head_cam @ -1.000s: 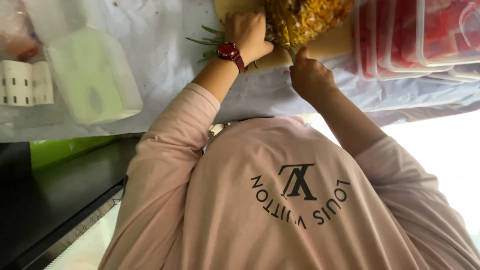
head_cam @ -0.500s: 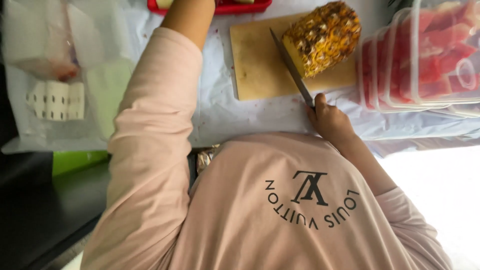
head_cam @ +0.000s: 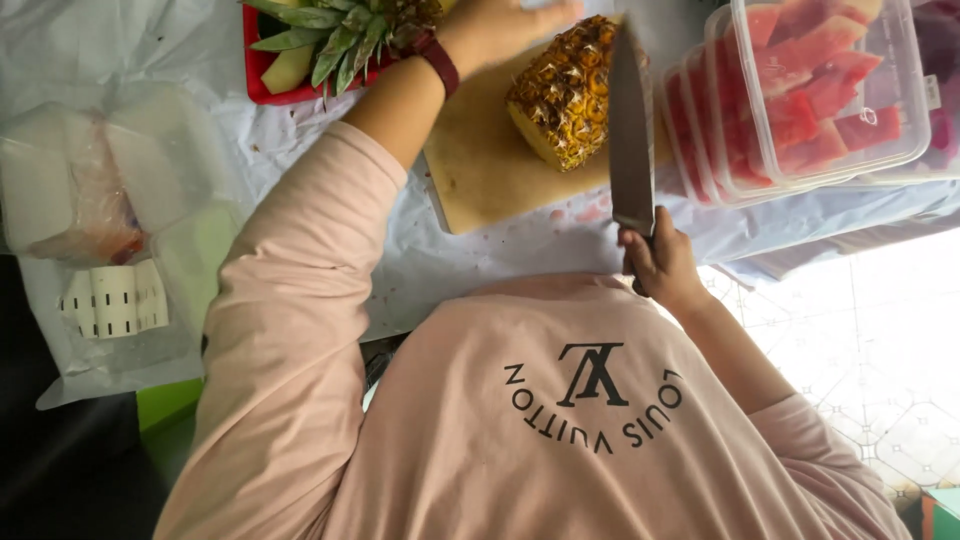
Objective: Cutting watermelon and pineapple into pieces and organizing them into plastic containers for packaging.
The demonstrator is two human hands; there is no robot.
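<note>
A pineapple (head_cam: 565, 95) with its crown cut off lies on a wooden cutting board (head_cam: 480, 170). My left hand (head_cam: 500, 28), with a dark red watch on the wrist, hovers just beyond the fruit's far end; its fingers are spread and blurred and hold nothing. My right hand (head_cam: 655, 265) grips the handle of a large kitchen knife (head_cam: 630, 130). The blade points away from me, to the right of the pineapple. The leafy crown (head_cam: 335, 30) lies on a red tray (head_cam: 262, 85) at the top left.
Clear plastic tubs of red melon pieces (head_cam: 810, 90) stand stacked at the right of the board. White containers in a plastic bag (head_cam: 90, 200) and a strip of white labels (head_cam: 110, 298) lie at the left. White plastic sheeting (head_cam: 500, 250) covers the table.
My left hand let go of the pineapple, reached to the red tray and has come back beside the fruit. The knife has swung from slanting across the board to pointing straight away.
</note>
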